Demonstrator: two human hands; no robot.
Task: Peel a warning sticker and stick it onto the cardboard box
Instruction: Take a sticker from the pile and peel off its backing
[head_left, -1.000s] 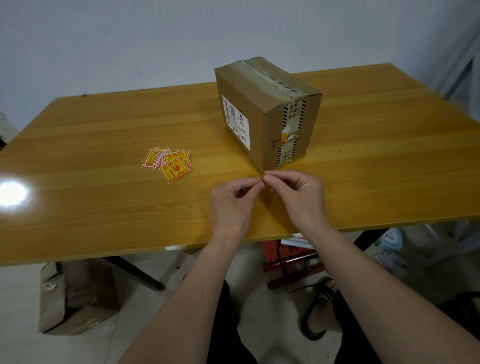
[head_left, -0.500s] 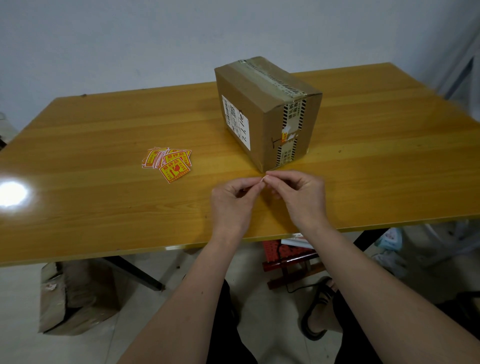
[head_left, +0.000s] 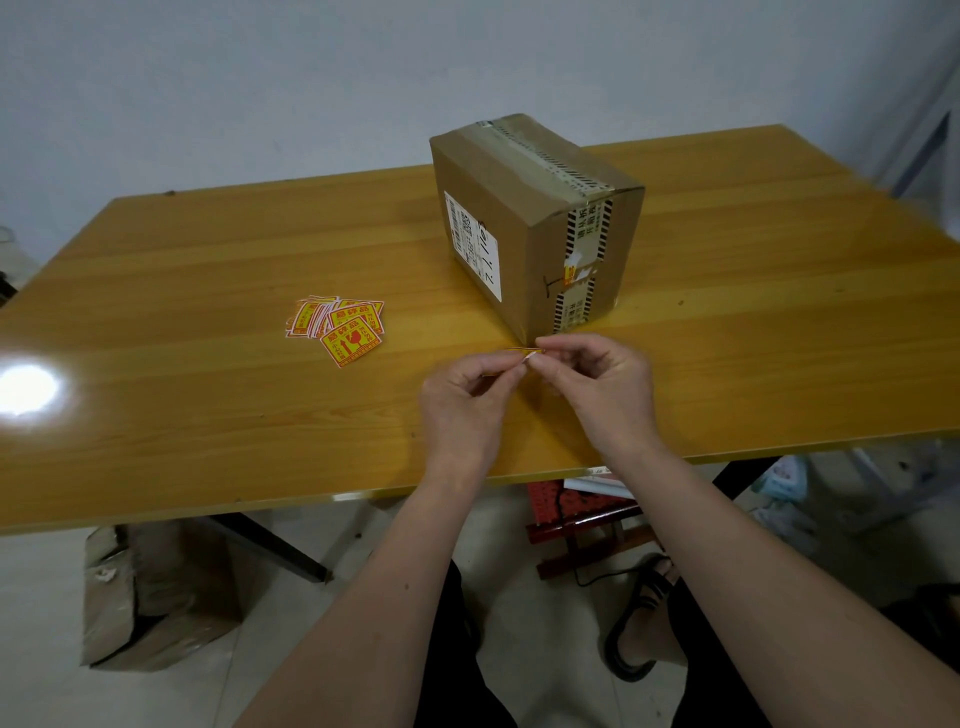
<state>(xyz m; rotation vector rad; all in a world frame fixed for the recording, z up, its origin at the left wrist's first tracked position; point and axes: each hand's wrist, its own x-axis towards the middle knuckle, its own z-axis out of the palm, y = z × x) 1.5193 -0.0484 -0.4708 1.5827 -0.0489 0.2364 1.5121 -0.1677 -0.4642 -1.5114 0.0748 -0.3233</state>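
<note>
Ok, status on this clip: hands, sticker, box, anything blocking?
Left hand and right hand both pinching one sticker edge-on. Cardboard box just behind, no new sticker visible on it. Spare stickers left; path clear.

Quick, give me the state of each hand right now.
Left hand: fingers pinched shut on the warning sticker, held edge-on.
Right hand: fingers pinched on the same sticker's other end, just in front of the cardboard box.

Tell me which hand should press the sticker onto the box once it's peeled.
Probably the right hand. It pinches the sticker edge nearest the cardboard box corner just ahead of it; the left hand sits farther from the box and can keep the backing.
</note>
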